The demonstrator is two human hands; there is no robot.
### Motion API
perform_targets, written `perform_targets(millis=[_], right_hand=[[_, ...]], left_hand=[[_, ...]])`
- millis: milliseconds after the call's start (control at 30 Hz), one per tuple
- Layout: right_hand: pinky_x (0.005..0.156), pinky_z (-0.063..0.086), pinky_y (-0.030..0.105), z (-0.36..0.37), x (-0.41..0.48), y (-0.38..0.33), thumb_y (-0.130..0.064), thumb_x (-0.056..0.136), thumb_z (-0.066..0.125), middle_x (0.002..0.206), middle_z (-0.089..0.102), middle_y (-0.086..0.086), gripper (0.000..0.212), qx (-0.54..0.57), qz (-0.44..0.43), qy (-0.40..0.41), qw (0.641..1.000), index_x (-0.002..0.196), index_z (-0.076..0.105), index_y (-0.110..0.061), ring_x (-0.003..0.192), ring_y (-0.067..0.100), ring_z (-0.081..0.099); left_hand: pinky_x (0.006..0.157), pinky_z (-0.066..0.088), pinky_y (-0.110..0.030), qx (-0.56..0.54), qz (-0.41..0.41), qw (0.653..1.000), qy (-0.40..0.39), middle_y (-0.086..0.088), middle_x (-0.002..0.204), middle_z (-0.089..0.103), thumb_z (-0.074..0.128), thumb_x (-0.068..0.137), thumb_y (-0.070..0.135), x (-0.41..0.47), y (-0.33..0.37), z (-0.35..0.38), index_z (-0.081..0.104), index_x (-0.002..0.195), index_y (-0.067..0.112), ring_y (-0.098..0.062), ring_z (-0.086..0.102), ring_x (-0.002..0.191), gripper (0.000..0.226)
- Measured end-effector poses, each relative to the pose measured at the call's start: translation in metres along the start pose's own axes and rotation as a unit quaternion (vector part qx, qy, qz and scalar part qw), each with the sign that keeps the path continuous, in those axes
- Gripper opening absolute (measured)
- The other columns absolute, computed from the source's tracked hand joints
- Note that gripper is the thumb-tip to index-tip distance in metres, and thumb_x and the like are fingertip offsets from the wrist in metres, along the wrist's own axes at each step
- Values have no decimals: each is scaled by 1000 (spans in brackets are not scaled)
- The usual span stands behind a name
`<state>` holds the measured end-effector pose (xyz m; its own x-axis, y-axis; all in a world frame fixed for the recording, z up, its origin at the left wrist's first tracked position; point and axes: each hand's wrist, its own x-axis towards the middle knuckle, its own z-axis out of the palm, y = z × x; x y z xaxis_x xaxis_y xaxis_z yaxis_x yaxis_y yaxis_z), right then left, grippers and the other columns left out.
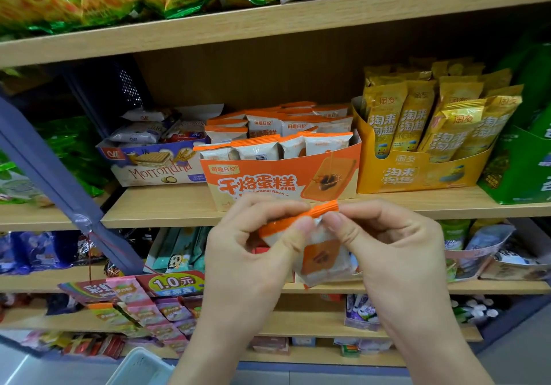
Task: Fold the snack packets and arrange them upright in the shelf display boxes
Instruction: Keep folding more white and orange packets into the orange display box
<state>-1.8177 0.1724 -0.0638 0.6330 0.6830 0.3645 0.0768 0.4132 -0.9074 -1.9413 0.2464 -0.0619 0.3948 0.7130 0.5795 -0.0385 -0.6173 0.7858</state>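
A white snack packet point(323, 258) with an orange sealed top hangs in front of the shelf edge, below the display box. My left hand point(247, 253) pinches the orange top strip at its left part. My right hand point(387, 244) pinches the same strip at its right end, where the strip is bent. Just above stands the orange-and-white display box point(283, 180) on the middle shelf, holding several matching packets point(325, 143) upright in rows.
A purple-and-white wafer box point(155, 164) sits left of the orange box, and a yellow display box point(417, 173) of gold packets sits to its right. A green box point(518, 170) is at far right. A blue-grey shelf frame point(59, 181) slants at left. A white basket point(140, 368) lies below.
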Motion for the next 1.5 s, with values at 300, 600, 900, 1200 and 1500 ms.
perform_targets(millis=[300, 600, 900, 1200, 1500], right_hand=[[78, 56, 22, -9, 1, 3, -31, 79, 72, 96, 72, -12, 18, -128, -22, -109, 986, 97, 71, -31, 97, 10, 67], [71, 48, 8, -12, 5, 4, -29, 84, 63, 98, 68, -19, 15, -204, -94, -144, 964, 95, 71, -35, 99, 1, 62], [71, 56, 42, -16, 10, 6, -19, 90, 58, 98, 70, -8, 15, -355, -268, -136, 885, 93, 73, -16, 95, 10, 65], [83, 54, 43, -35, 26, -3, -49, 83, 66, 102, 67, -16, 29, -405, -229, -151, 872, 99, 73, -26, 101, 7, 59], [77, 51, 18, -44, 30, -1, -17, 77, 81, 89, 69, -17, 11, -308, -166, -120, 929, 84, 75, -22, 93, 5, 65]], left_hand=[[63, 52, -22, -72, -35, 995, 66, 7, 79, 66, 67, 82, 27, -2, -3, 4, 61, 77, 27, -9, 64, 76, 8], [75, 53, -32, -171, -94, 980, 41, 6, 83, 66, 61, 86, 22, -6, -7, 12, 65, 80, 36, -11, 60, 80, 16], [75, 56, -33, -43, -30, 997, -57, 4, 97, 68, 66, 82, 37, 3, -5, -2, 71, 97, 33, -21, 65, 92, 16], [69, 51, -16, -35, -25, 999, -5, 12, 83, 72, 77, 76, 20, 10, -14, -23, 76, 86, 31, -9, 67, 85, 14], [67, 52, -27, -69, -75, 994, -28, 9, 86, 67, 67, 78, 36, 7, -20, -35, 72, 81, 36, -14, 63, 85, 6]])
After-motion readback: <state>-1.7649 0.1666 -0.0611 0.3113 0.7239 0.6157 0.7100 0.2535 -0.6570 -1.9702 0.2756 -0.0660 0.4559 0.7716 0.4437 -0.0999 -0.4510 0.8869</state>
